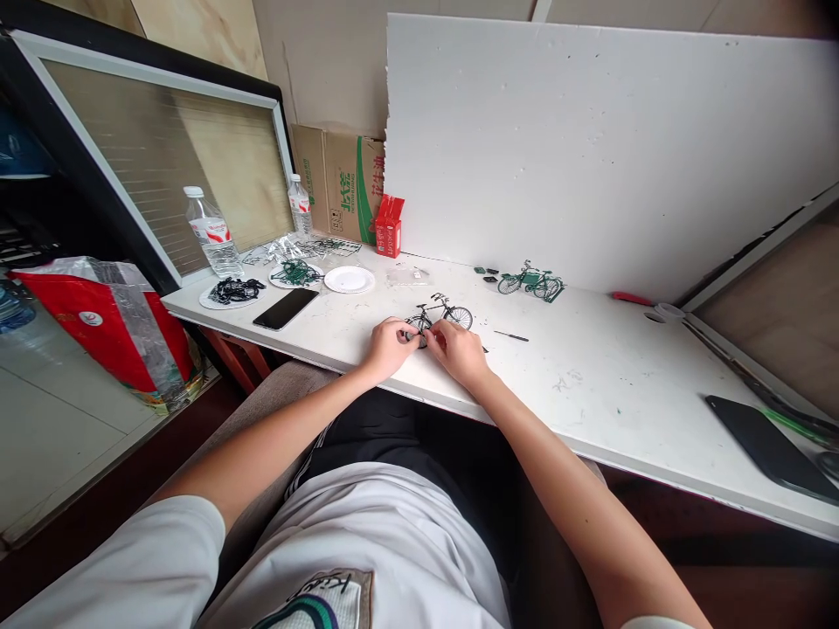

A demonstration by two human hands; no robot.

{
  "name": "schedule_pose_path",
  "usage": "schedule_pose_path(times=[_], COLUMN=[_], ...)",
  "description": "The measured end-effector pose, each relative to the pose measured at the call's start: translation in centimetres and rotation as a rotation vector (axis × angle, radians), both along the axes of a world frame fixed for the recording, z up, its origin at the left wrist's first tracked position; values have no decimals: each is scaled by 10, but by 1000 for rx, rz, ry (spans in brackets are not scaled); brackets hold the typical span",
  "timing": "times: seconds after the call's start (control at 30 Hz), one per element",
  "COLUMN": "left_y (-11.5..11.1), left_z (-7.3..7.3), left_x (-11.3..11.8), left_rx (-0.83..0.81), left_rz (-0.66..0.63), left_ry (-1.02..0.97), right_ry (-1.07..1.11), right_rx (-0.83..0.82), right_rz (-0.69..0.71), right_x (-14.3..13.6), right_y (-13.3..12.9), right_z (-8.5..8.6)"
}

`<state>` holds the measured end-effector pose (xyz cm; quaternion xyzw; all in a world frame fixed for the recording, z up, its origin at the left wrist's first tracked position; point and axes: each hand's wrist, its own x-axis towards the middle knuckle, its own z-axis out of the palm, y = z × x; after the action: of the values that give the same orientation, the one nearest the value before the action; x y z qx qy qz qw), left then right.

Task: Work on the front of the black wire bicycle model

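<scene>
Two model bicycles stand on your table (pixel 590 384). The black bike (pixel 443 314) sits near the front edge, directly before you; the green bike (pixel 530 281) is well apart, back by the foam board (pixel 590 148).

Head view, the only one: your left hand (pixel 388 347) and right hand (pixel 459 351) meet at the black bike's rear wheel. Both sets of fingers are curled and pressed together at the tips, pinching something at that wheel. What lies between them is too small to tell.

Risks, as judged: the bike is light and thin; too hard a pinch could bend a spoke or the frame. A small part slipping from your fingertips could roll off the near edge into your lap. The thin tool (pixel 511 335) lies just right of your right hand; a wrist sweep could knock it.

Count: two bottles (pixel 211 231), three plates (pixel 350 279), two phones (pixel 286 308), one red box (pixel 389 229), one carton (pixel 341 185).
</scene>
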<state>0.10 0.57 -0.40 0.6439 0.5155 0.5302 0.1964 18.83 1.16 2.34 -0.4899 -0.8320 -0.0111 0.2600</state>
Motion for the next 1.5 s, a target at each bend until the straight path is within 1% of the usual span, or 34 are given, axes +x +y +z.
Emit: schedule_pose_path(times=[0.1,0.2,0.4,0.7,0.9,1.0,1.1,1.23,1.5], left_y=[1,1,2,1,-1,-1,-1,0,-2], left_z=[-1,-2,-3,-1,1,2,1,1,4], left_x=[0,0,-1,1,2,1,1,0,1], left_rx=[-2,-7,-14,-23,-19,-23,-17,-3,-17], left_rz=[-12,-25,-25,-23,-31,-32,-32,-21,-8], left_ry=[5,11,35,12,37,42,27,-4,-13], right_ry=[-42,-77,-61,-66,-73,-66,-31,12,-9], right_rx=[10,-17,-80,-51,-80,-83,-60,-41,-24], right_rz=[-21,-29,-26,12,18,-5,-18,7,19], right_x=[0,0,0,1,1,0,0,0,1], right_y=[2,1,-6,-1,-4,-5,-5,-4,-2], right_z=[-2,0,6,2,4,5,3,0,-1])
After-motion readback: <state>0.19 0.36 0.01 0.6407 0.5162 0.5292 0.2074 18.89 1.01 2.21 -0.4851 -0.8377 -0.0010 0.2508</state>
